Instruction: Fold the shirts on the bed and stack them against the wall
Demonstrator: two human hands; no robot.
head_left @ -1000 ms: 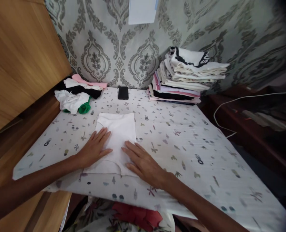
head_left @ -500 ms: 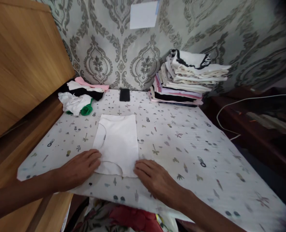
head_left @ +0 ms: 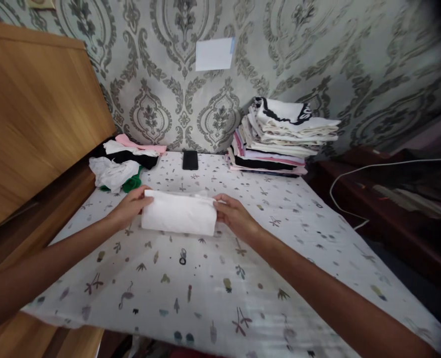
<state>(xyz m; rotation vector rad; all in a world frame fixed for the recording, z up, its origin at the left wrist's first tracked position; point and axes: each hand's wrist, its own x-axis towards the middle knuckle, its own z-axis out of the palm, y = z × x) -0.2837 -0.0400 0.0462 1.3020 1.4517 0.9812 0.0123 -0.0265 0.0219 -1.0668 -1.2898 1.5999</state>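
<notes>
white garment (head_left: pixel 179 214) now folded farther back, hands (head_left: pixel 237 215) pinched on its side edges, patterned cloth (head_left: pixel 160 293) wide in front

The white cloth (head_left: pixel 179 214), which one second ago was lying flat under my palms, is now doubled into a shorter band. My left hand (head_left: pixel 131 206) and right hand (head_left: pixel 237 215) have moved from its near corners to pinch its far corners.

Left fingers (head_left: pixel 139 192) partly behind white cloth (head_left: pixel 179 214); wooden panel (head_left: pixel 37 114) cut off.
</notes>
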